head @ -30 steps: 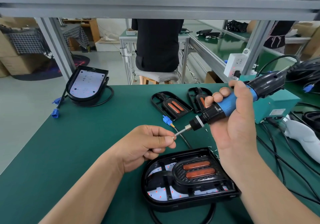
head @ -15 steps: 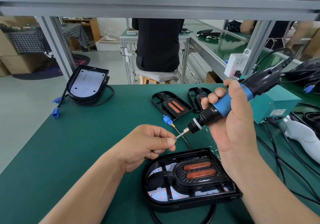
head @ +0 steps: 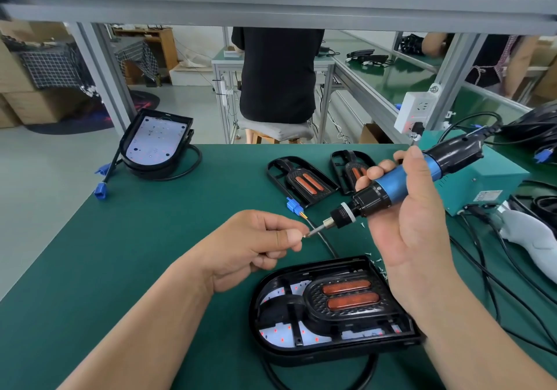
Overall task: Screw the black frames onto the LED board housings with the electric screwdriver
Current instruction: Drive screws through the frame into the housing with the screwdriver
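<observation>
Electric screwdriver [head: 391, 189] in right hand [head: 413, 233], screw [head: 305, 235] in left hand [head: 259, 245]; box label [head: 487, 196] illegible.

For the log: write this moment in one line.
left hand: pinches screw at bit; right hand: grips electric screwdriver; LED board housing: framed

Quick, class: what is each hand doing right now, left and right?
Left hand: pinching what looks like a small screw at the bit.
Right hand: gripping the electric screwdriver.

Cables [head: 483, 269] right of housing [head: 271, 350]; mat [head: 120, 254] left
</observation>
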Tool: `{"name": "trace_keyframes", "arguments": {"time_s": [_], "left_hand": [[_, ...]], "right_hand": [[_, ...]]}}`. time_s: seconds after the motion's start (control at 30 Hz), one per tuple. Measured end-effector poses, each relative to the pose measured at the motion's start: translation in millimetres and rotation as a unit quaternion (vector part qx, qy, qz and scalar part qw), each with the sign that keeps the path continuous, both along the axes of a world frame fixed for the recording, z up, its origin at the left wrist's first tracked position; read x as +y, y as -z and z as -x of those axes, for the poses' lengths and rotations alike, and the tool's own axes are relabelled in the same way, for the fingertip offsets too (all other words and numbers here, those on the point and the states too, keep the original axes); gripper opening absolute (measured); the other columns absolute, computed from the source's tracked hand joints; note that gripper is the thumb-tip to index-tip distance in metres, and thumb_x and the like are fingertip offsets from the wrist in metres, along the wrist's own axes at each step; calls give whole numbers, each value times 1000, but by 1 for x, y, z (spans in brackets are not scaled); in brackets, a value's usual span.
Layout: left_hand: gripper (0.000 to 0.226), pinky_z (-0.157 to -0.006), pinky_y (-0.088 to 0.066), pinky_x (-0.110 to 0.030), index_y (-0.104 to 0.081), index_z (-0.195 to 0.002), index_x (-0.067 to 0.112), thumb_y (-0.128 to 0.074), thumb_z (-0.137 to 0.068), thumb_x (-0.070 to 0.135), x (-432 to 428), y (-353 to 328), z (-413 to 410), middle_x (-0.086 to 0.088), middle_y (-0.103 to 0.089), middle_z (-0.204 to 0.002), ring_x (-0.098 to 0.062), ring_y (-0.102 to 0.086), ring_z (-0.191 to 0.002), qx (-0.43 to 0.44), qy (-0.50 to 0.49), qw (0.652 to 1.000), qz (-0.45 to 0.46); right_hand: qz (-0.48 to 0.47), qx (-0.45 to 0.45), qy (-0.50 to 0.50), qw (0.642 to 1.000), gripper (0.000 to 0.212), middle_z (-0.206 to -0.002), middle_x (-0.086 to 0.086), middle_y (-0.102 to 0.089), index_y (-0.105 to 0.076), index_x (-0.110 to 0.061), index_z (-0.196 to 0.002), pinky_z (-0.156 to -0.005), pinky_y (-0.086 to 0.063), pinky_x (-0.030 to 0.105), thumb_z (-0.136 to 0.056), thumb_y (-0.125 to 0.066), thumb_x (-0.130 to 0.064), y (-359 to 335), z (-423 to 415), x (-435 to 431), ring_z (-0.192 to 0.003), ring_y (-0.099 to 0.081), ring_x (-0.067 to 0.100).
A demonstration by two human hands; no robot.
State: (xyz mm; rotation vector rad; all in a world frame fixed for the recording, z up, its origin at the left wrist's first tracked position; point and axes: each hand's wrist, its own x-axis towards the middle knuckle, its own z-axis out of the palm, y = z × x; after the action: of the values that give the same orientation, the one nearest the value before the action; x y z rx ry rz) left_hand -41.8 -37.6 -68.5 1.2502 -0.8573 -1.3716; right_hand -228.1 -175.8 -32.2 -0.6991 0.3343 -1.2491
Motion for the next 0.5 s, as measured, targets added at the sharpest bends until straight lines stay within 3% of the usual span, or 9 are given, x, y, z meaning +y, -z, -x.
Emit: {"name": "trace_keyframes", "arguments": {"time_s": [0.1,0.2,0.3,0.33,0.4,0.5], "left_hand": [[20,-44,-25,-13,-81,-102,2,-80,-89,18,8,-5,-14,-5,-62,-78,-6,-35,-53,-30,-3,999,-39],[21,-44,-21,-16,-81,-93,6,-78,-94,27,17,-13,-24,1,-53,-68,-6,-31,-50,-124,35,987,-93],[44,-46,-19,-21,-66,-74,3,-81,-83,43,26,-17,-27,6,-39,-61,-12,-25,-52,-242,112,955,-127],[52,-46,-19,-22,-61,-77,-2,-81,-81,45,27,-18,-27,6,-35,-60,-13,-25,-53,-262,126,948,-130],[53,-47,-21,-22,-70,-89,-4,-83,-77,46,28,-18,-24,5,-33,-60,-13,-26,-54,-280,104,946,-126],[43,-47,-22,-20,-80,-100,6,-86,-75,41,26,-20,-21,2,-32,-62,-13,-24,-54,-222,35,971,-82]], "right_hand": [[-2,-11,0,1000,21,-87,-1,-60,-56,-15,-108,-86,-56,36,-103,-69,-31,0,2,0,-76,-61,16],[3,-21,-5,1000,19,-87,-1,-60,-56,-15,-108,-85,-55,36,-102,-69,-29,-4,5,0,-75,-60,16],[19,-13,-20,1000,16,-86,-2,-59,-57,-16,-107,-82,-56,34,-102,-68,-27,-6,5,2,-74,-60,15],[24,-11,-27,999,16,-86,-2,-59,-57,-16,-108,-81,-56,34,-102,-67,-26,-6,5,3,-73,-60,14],[32,-10,-41,999,14,-86,-2,-58,-57,-16,-109,-82,-55,34,-103,-65,-25,-6,4,5,-73,-59,14],[43,-14,-57,997,11,-86,-2,-57,-59,-17,-107,-82,-55,34,-104,-64,-26,-8,4,9,-74,-58,14]]}}
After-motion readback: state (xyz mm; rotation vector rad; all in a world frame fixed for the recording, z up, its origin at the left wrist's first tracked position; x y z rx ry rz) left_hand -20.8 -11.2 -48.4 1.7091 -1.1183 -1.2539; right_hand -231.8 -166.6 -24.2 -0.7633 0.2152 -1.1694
